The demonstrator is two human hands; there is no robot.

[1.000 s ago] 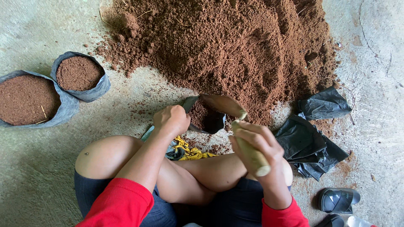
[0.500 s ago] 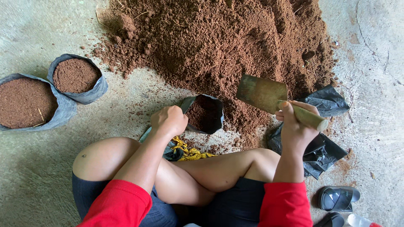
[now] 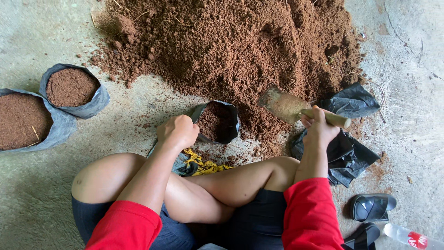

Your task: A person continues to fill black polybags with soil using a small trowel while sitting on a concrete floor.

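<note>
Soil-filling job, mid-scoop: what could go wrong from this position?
1. The black grow bag stands open only because the left hand holds one side of its rim; the soft rim could fold and soil would land on the concrete floor.
2. The right hand holds the trowel beside the bag, not over it; soil may spill in transit.
3. The soil pile slopes right against the bag and could slump in.

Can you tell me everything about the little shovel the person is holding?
The trowel has a flat, dull metal blade smeared with brown soil and a pale wooden handle. The right hand grips the handle, holding the tool tilted above the edge of the soil pile, its blade pointing left towards the open black bag. No soil is heaped on the blade.
</note>
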